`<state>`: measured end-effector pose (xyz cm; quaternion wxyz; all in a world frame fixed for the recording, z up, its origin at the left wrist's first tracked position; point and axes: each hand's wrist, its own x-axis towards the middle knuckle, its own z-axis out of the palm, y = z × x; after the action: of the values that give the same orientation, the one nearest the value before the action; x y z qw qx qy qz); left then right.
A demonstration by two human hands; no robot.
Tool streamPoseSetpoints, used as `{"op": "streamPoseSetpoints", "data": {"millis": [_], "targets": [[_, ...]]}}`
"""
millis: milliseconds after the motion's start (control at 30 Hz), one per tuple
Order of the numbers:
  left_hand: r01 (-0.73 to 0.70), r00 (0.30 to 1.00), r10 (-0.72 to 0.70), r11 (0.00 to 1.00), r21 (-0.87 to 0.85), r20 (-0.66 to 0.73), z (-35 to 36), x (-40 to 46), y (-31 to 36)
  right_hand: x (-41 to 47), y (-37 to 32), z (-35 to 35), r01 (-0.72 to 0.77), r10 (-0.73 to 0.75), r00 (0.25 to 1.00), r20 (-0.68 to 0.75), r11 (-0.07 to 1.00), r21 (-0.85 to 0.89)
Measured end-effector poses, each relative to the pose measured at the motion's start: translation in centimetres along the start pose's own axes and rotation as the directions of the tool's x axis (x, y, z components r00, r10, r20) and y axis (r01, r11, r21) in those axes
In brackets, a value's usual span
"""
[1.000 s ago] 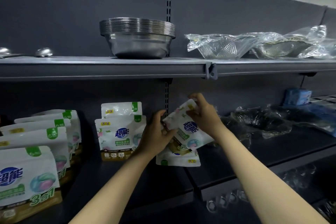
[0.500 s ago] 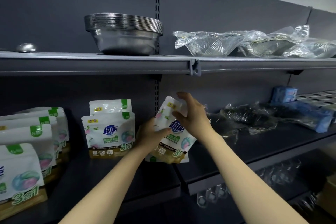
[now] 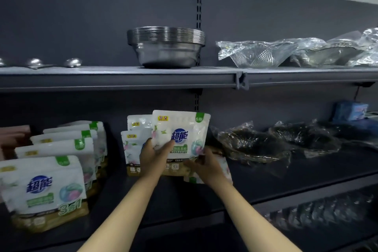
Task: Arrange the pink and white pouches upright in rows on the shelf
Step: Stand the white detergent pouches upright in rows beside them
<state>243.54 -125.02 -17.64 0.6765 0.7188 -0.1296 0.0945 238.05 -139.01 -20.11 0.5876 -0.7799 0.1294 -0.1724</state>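
- Both hands hold one pouch (image 3: 181, 139) upright in front of the middle row on the lower shelf (image 3: 266, 180); whether its base touches the shelf cannot be told, as the hands cover it.
- Left hand (image 3: 152, 158) grips the pouch's left lower edge — thumb across the front, the other fingers hidden behind.
- Right hand (image 3: 206, 164) closes on the pouch's lower right corner, fingers curled at the base.
- Under the right hand, another pouch (image 3: 226, 166) lies flat on the shelf, mostly covered.
- Just behind and left of the held pouch, two standing pouches (image 3: 133, 143) rise one behind the other, faces forward.
- Further left, a longer row (image 3: 61, 161) of upright pouches runs from the shelf's front edge toward the back wall — the nearest one is large and blurred in view.
- To the right on the same shelf, dark goods in crumpled clear bags (image 3: 255, 143) lie flat, well apart from the rows; a blue pack (image 3: 350, 110) sits at the far right.
- On the upper shelf (image 3: 122, 76), a stack of steel bowls (image 3: 166, 47) sits nested, nothing showing inside.
- Beside them to the right, glass bowls in clear plastic wrap (image 3: 266, 53); to the left, small shiny rounded pieces (image 3: 72, 62).
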Motion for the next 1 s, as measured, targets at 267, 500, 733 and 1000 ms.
{"op": "streamPoseSetpoints", "data": {"millis": [267, 500, 733, 1000], "targets": [[0.025, 0.996, -0.014, 0.992, 0.122, -0.086, -5.1, 0.0, -5.0, -0.8, 1.0, 6.4, 0.092, -0.098, 0.995, 0.0, 0.927, -0.364], [0.174, 0.985, -0.174, 0.983, -0.057, -0.004, -7.3, -1.4, -7.1, -1.3, 2.6, 8.9, 0.072, -0.064, 0.997, 0.044, 0.977, -0.199], [0.249, 0.967, -0.235, 0.955, -0.162, 0.098, -8.0, -0.6, -7.4, -0.4, 2.2, 9.1, -0.048, 0.054, 0.993, 0.105, 0.997, -0.059], [0.237, 0.966, -0.212, 0.956, -0.171, 0.151, -7.7, 0.7, -7.9, 1.4, 2.7, 9.4, -0.05, 0.051, 0.993, 0.108, 0.999, -0.013]]}}
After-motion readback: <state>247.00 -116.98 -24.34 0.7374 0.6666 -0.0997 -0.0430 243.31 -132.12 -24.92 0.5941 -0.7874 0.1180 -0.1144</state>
